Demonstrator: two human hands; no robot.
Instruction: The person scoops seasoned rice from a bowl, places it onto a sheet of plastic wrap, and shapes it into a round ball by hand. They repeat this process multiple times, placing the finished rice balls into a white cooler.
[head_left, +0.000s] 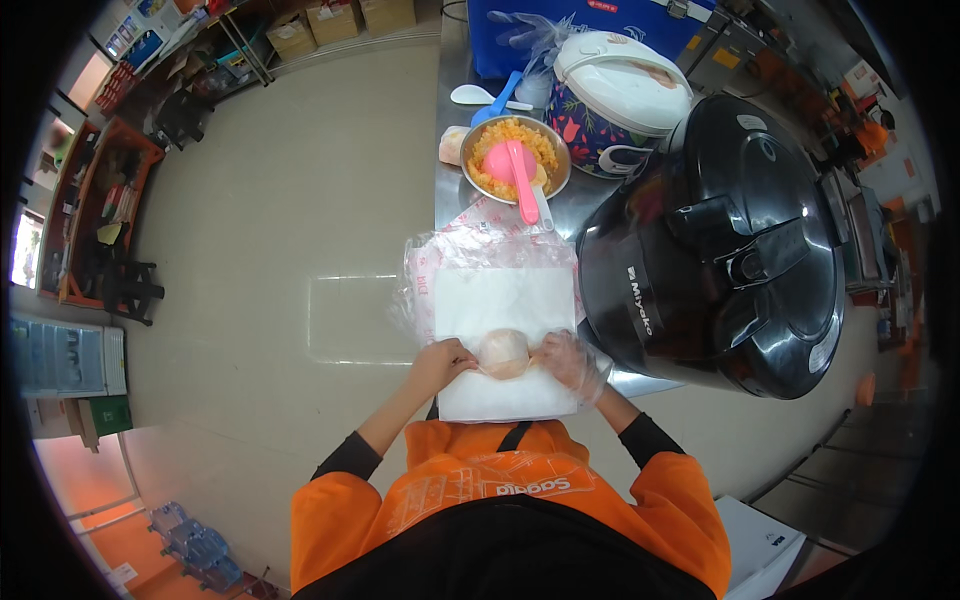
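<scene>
A pale rounded bundle (503, 353) in thin paper lies on a stack of white paper sheets (504, 300) before me. My left hand (448, 365), bare, pinches its left edge between thumb and fingers. On its right side, my right hand (568, 360), in a clear plastic glove, grips the wrapping's twisted edge. Clear plastic and printed paper (495, 244) lie under and beyond the stack. Farther off, a steel bowl (466, 171) holds orange-yellow rice-like food with a pink scoop (523, 176) and a pale-handled spoon (544, 206) in it. A small wrapped bundle (451, 145) sits left of the bowl.
A large black Miyako rice cooker (697, 300) stands close on the right. Behind the bowl are a white-lidded flowered container (626, 86), a blue cooler (510, 45), a white spoon (472, 94) and a blue scoop (495, 111). The steel table's left edge (444, 75) borders tiled floor.
</scene>
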